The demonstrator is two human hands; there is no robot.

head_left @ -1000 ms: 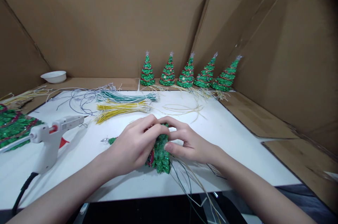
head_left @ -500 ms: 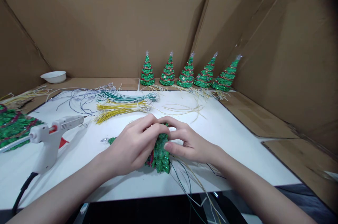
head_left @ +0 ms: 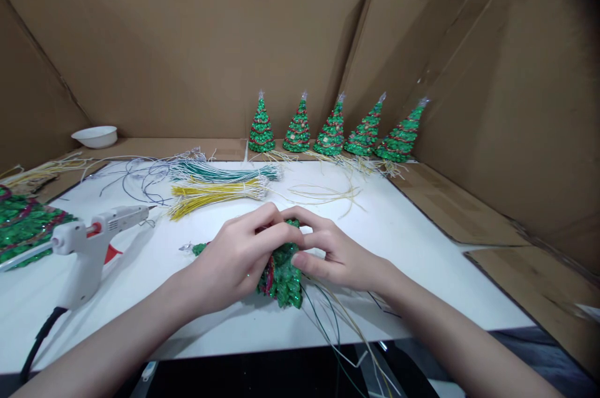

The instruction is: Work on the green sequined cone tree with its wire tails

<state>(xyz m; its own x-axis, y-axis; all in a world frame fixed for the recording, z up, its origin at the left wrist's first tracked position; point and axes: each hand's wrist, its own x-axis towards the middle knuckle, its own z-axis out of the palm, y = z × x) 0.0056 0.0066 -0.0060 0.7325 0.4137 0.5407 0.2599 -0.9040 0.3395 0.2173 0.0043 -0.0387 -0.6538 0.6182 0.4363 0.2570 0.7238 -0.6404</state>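
A green Christmas tree ornament with a red garland lies on its side on the white table, its clear tip pointing left. Over its body curls my left hand, closed on it, hiding much of the tree. My right hand pinches at the base end, thumb and fingers bent against it; what exactly sits between those fingertips is hidden. From the base, green and yellow wires trail down over the table's front edge.
A white glue gun stands at left beside a larger green tree piece. Bundles of green wires and yellow wires lie behind my hands. Several finished-looking trees line the cardboard wall. A white bowl sits back left.
My left hand's fingers have shifted very slightly to the right at the tree's base. Otherwise the hands and tree stay nearly where they were.
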